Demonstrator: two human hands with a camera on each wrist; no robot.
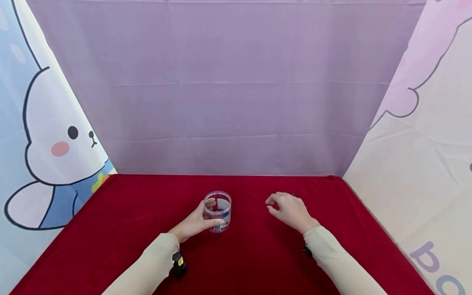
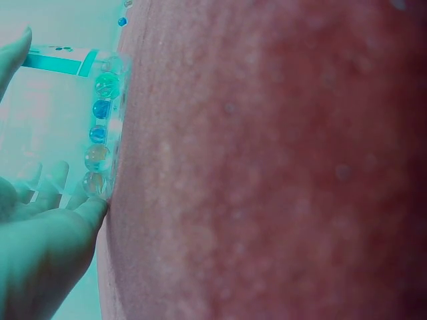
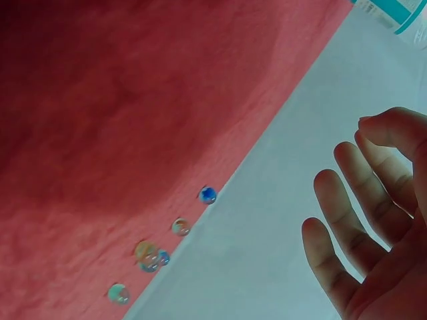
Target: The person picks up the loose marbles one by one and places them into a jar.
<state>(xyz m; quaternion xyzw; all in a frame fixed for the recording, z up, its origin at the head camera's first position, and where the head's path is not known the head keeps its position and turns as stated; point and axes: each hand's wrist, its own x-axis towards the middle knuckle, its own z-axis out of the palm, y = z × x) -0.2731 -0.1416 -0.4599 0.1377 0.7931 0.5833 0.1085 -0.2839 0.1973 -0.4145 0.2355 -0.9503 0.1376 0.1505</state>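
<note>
A clear round jar (image 1: 227, 211) with a purplish rim stands upright on the red cloth, left of centre. My left hand (image 1: 196, 223) grips its side, thumb at the front and fingers behind. Several glass marbles (image 2: 99, 135) lie along the jar's bottom in the left wrist view. My right hand (image 1: 290, 209) hovers over the cloth to the right of the jar, fingers loosely bent. Nothing shows between its thumb and fingers in the right wrist view. Several loose marbles (image 3: 208, 195), blue, greenish and orange-tinted, lie on the cloth near it, mostly hidden by the hand in the head view.
Red velvety cloth (image 1: 243, 266) covers the table. A plain purple curtain (image 1: 228, 90) hangs behind its far edge. Printed cartoon sheets stand at both sides, with a white rabbit (image 1: 55, 159) on the left one. Both wrists carry dark straps, such as the left wristband (image 1: 178, 266).
</note>
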